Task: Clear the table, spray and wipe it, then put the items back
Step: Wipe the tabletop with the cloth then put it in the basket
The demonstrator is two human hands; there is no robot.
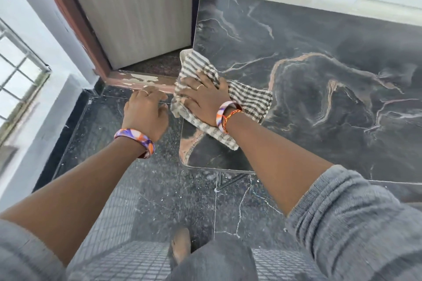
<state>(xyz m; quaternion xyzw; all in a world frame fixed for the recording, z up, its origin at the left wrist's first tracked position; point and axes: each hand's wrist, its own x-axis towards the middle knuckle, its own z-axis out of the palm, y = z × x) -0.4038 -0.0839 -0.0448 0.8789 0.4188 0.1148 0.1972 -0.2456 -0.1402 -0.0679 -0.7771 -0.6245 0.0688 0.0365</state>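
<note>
At frame centre the right hand (203,98), fingers spread, presses a striped cloth (249,100) onto the dark marble table (319,75) by its left edge. The left hand (145,110) hovers beside it over the floor (182,201), fingers loosely curled, holding nothing. A door (137,7) stands upper left.

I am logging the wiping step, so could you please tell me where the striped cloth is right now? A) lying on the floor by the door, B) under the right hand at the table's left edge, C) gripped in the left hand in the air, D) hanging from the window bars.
B: the right hand presses flat on the cloth at the left edge of the table, while the left hand hovers beside the table holding nothing.
</note>
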